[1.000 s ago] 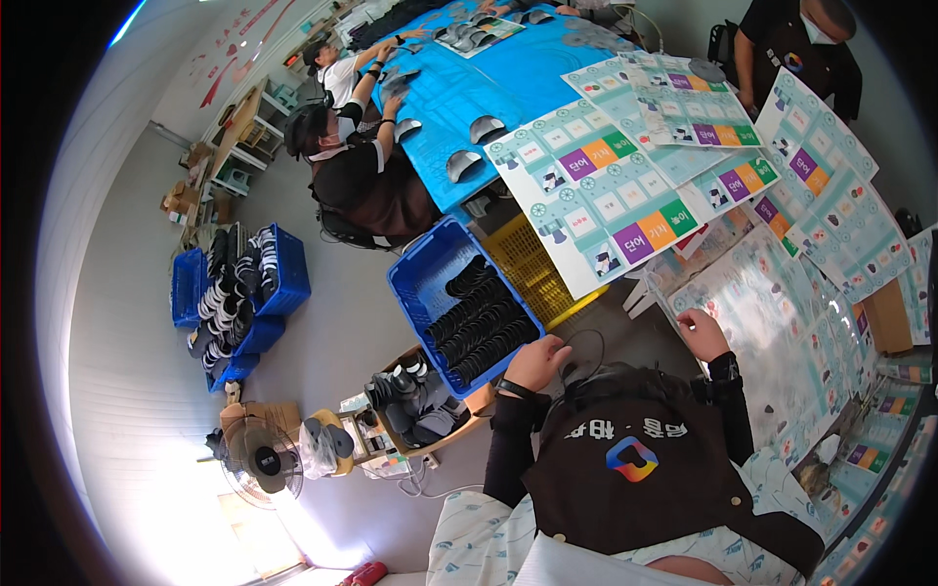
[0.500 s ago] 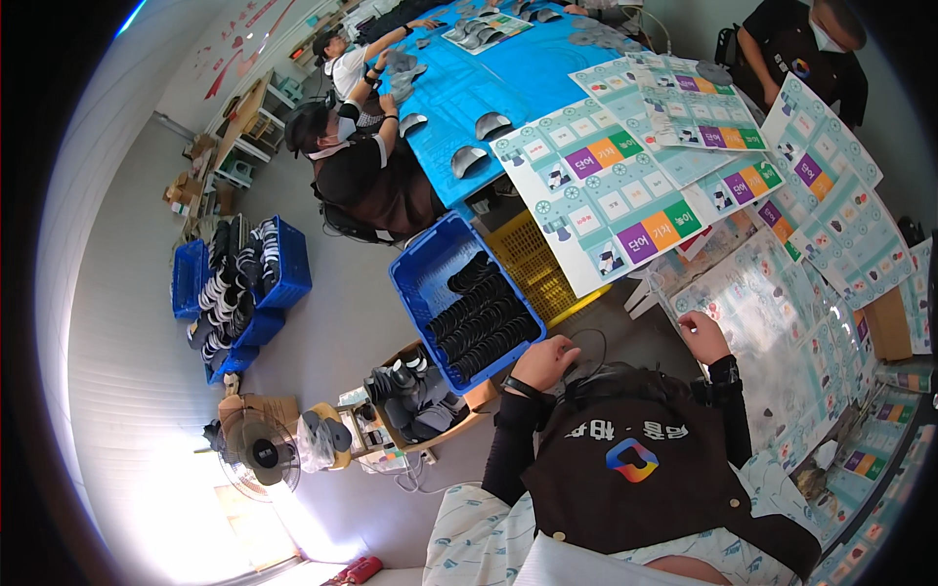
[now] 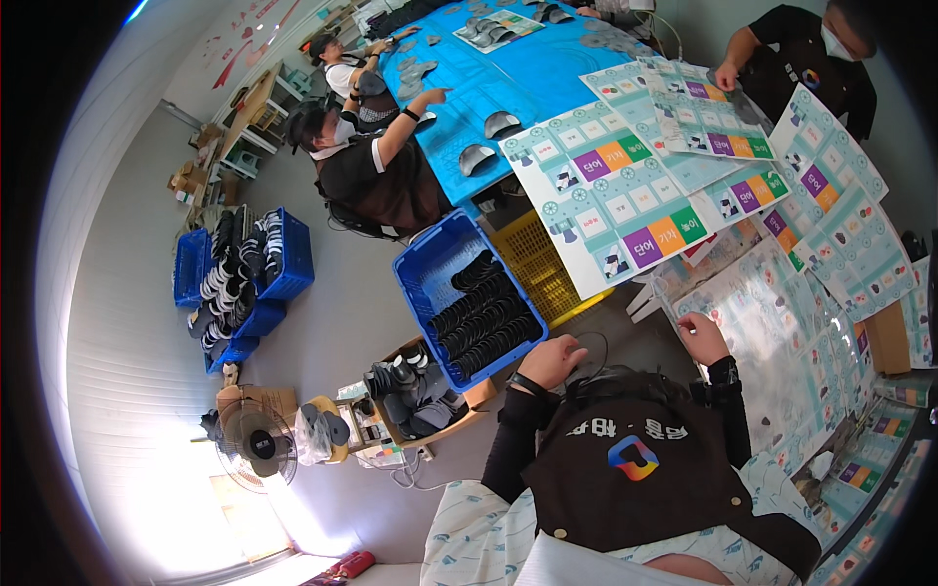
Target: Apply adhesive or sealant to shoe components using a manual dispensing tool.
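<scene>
Of two hands, the left hand (image 3: 554,360) is beside one blue bin (image 3: 420,260), the right hand (image 3: 703,338) near printed sheets (image 3: 782,342). Both have curled fingers; I cannot tell if they grip something. The bin contains black pieces (image 3: 484,317), too overlapped for counting. One yellow crate (image 3: 532,256) is partly hidden. The apron (image 3: 674,498) bears lettering.

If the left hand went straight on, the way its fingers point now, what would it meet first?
Probably the thin dark cable, which loops just beyond the left hand in this view. Depth is unclear, so the hand might pass above or below it.
</scene>
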A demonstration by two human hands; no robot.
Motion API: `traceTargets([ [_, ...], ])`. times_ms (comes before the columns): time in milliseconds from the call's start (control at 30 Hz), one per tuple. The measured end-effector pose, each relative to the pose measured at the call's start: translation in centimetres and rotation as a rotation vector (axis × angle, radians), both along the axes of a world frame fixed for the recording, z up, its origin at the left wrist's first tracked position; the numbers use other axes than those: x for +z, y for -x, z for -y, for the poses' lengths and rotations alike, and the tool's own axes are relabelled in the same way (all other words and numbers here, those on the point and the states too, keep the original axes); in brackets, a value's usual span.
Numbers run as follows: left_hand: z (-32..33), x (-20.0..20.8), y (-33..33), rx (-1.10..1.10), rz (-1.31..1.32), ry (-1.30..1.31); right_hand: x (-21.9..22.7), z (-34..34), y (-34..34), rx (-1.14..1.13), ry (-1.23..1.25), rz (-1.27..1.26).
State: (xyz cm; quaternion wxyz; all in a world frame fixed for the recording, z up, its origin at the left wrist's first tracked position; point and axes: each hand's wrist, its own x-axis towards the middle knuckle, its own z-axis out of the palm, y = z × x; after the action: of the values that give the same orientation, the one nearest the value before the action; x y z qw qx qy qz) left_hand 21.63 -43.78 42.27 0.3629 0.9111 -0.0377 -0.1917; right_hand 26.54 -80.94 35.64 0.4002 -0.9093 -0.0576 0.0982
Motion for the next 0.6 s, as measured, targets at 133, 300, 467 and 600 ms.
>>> traceTargets([
  [133, 0.3, 0.0, -0.1, -0.010, 0.015, -0.003, -0.3, 0.2, -0.3, -0.008, -0.012, 0.008],
  [300, 0.2, 0.2, -0.1, 0.004, 0.018, -0.004, -0.1, 0.0, -0.4, -0.006, 0.022, -0.001],
  [467, -0.2, -0.2, -0.1, 0.014, 0.027, 0.003, -0.4, -0.2, -0.7, -0.003, -0.006, 0.007],
  [600, -0.5, -0.4, -0.3, 0.023, 0.023, 0.001, -0.9, -0.2, -1.2, 0.003, -0.013, 0.023],
])
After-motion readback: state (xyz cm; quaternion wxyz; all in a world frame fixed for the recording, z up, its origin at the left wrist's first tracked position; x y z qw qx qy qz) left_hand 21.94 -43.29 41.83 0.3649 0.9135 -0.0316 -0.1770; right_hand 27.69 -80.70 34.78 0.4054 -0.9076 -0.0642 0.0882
